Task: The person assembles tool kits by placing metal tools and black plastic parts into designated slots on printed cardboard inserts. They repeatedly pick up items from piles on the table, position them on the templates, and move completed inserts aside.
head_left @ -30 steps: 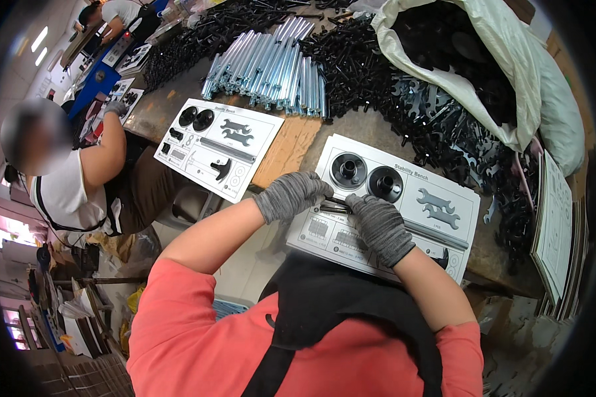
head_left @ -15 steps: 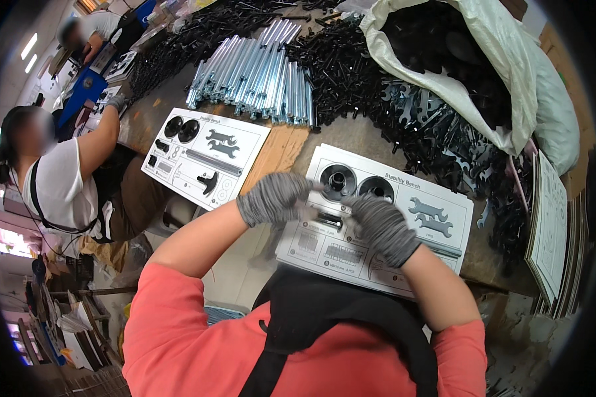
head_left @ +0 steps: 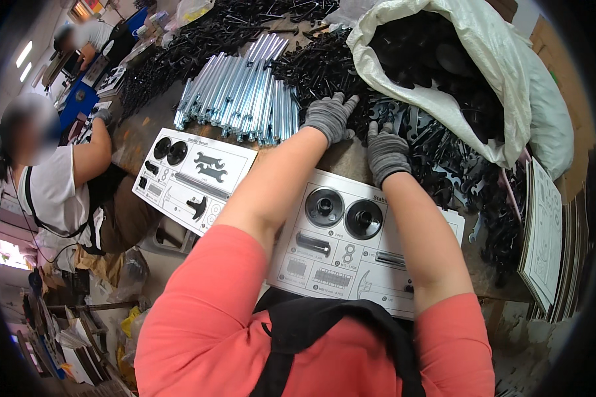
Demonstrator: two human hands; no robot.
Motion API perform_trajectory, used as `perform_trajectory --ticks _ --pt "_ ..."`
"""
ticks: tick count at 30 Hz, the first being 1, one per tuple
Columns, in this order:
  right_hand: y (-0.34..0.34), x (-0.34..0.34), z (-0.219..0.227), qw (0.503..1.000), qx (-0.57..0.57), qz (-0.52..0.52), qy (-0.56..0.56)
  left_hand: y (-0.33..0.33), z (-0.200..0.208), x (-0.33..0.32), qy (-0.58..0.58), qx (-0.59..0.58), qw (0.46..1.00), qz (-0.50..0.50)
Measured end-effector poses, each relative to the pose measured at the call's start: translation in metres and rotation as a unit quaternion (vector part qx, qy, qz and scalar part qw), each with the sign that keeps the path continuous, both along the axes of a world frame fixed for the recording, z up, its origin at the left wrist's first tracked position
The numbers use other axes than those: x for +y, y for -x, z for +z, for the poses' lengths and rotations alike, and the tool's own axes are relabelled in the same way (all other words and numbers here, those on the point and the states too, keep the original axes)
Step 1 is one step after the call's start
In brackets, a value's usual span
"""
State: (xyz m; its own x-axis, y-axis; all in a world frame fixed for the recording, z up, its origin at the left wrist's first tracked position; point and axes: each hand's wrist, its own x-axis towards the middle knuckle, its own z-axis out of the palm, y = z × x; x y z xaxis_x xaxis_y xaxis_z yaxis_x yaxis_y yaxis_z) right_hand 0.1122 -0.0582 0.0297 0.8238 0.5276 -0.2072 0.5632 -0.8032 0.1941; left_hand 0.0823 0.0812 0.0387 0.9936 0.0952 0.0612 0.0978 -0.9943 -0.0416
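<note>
Both my hands wear grey knit gloves and reach forward over a heap of small black bolts (head_left: 304, 63). My left hand (head_left: 328, 120) touches the heap's near edge beside the steel tubes (head_left: 238, 89), its fingers spread. To its right my right hand (head_left: 387, 155) has its fingers stretched out at the border of the bolts and a pile of open-end wrenches (head_left: 437, 149). Beneath my forearms lies a printed parts card (head_left: 295, 281). Two black round discs (head_left: 324, 207) show on its upper part, with a dark cylindrical piece (head_left: 312, 244) below them. My right forearm hides part of the card.
A second printed card (head_left: 238, 159) lies to the left. The open white sack (head_left: 543, 99) at the right holds black parts. Stacked cards (head_left: 543, 231) stand along the right edge. A co-worker in a white shirt (head_left: 53, 185) sits at the left; another person is farther back.
Both hands have left the near card and moved forward to the bolt heap. More of the discs and cylindrical piece now shows. My view has shifted slightly.
</note>
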Motion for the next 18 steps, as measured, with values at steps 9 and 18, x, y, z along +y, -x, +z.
perform_trajectory --ticks 9,18 --pt "0.005 -0.029 -0.020 0.982 -0.061 0.179 -0.025 0.027 -0.032 0.019 -0.031 -0.011 0.987 -0.155" --pt "-0.006 -0.054 -0.003 0.974 0.079 0.129 -0.167 0.037 -0.020 0.020 0.043 0.056 0.990 -0.123"
